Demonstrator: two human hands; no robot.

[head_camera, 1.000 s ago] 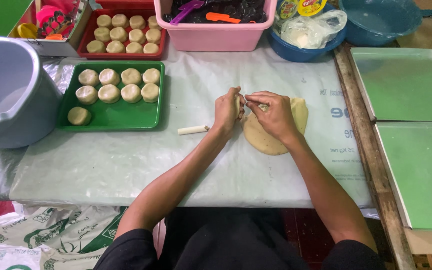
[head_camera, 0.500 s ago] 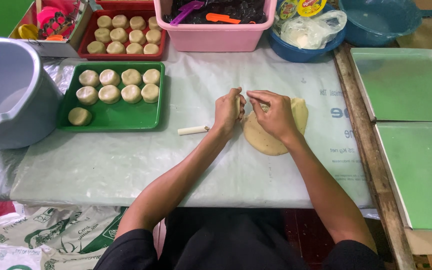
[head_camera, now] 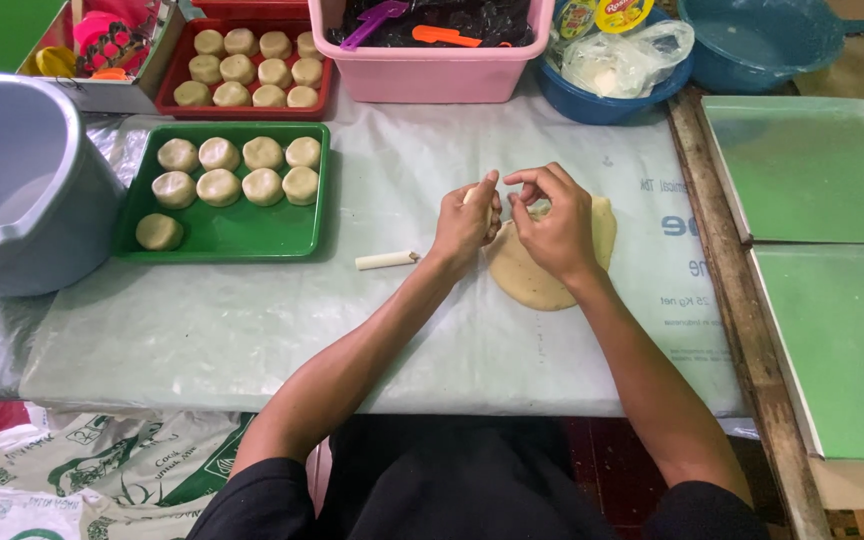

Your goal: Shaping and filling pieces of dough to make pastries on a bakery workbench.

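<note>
Your left hand (head_camera: 465, 224) pinches a small dough piece (head_camera: 471, 194) in a closed grip; your right hand (head_camera: 552, 222) curls its fingers beside it, whether gripping anything is unclear, above the flat dough slab (head_camera: 522, 277) on the bench (head_camera: 252, 330). A white stick (head_camera: 386, 260) lies near. The green tray (head_camera: 242, 232) holds nine dough rounds, the red tray (head_camera: 167, 92) more, the pink tub (head_camera: 422, 75) utensils.

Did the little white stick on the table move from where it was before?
No. The white stick lies in the same spot as earlier, just right of the green tray and left of the left hand.
</note>
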